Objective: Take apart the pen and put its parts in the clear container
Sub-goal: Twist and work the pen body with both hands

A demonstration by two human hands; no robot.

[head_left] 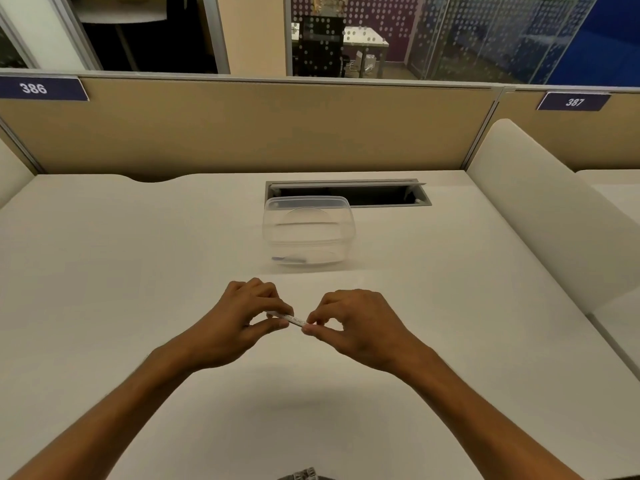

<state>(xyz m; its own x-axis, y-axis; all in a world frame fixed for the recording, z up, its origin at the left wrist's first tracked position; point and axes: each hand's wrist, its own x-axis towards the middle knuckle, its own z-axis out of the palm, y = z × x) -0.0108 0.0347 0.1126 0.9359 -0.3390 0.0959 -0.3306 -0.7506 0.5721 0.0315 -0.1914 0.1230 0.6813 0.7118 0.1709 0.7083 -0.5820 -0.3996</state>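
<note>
1. Both hands are out over the white surface, meeting roughly in the middle, with the bare forearms coming in from the bottom corners.
2. The left hand has its fingers curled, and the thumb and forefinger pinch one end of the pen. So that grip is closed on the pen.
3. The right hand does the same at the other end: fingertips and thumb pinch the pen's tip end, with the rest of the fingers curled in. That grip is closed on the pen too.
4. The pen itself is a thin, pale barrel with some tiny print on it, too small to read. Only a short stretch shows between the two hands, held just above the surface and tilted slightly down toward the right.
5. The clear container sits on the surface beyond the hands, well apart from them and a bit right of center. It's open on top.
6. There's already a small dark-and-blue piece lying at the bottom of the container near its front left wall. It's kinda blurry, so I can't tell exactly which part it is.
7. Right behind the container is a grey cable slot set into the surface with its flap up.
8. A tan divider runs along the back, with number tags 386 and 387.
</note>
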